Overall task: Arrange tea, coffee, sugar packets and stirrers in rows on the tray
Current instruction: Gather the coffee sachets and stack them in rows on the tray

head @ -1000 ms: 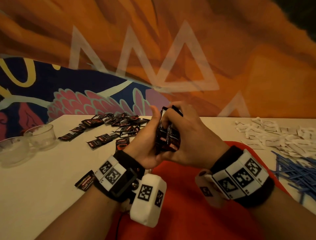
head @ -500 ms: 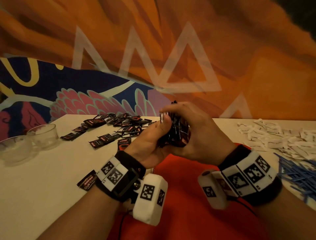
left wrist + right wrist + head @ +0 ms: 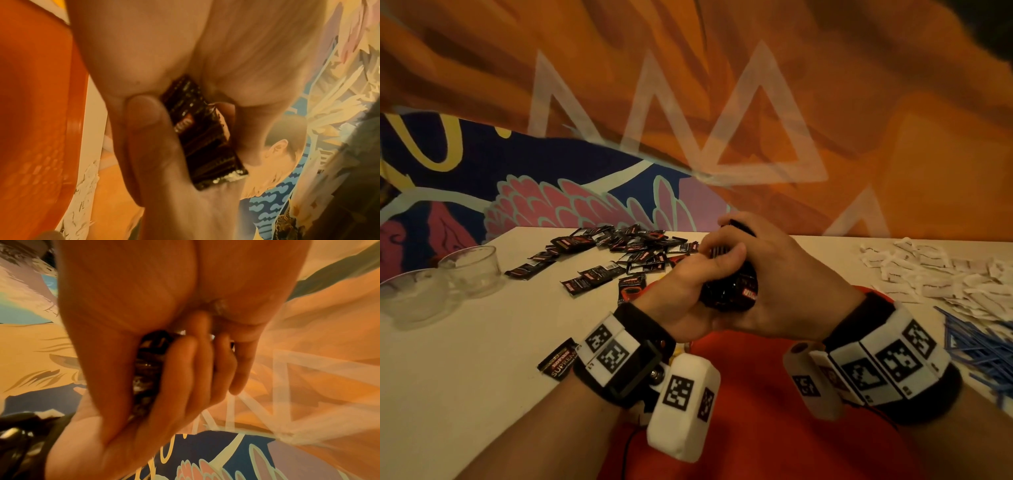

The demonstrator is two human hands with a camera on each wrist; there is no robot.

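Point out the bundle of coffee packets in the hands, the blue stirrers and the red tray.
bundle of coffee packets (image 3: 736, 294): head view, its dark lower end between both palms.
blue stirrers (image 3: 976, 349): head view, middle of the pile at the right edge.
red tray (image 3: 750, 428): head view, bare surface below the wrists.

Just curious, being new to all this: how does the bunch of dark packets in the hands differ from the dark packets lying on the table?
The held stack of packets is pressed together into one tight bundle; the loose packets lie scattered flat, pointing in many directions. The stack is up off the table above the red tray, gripped by the left hand and right hand; the loose packets rest on the white table, untouched. Both are dark wrappers with red and white print.
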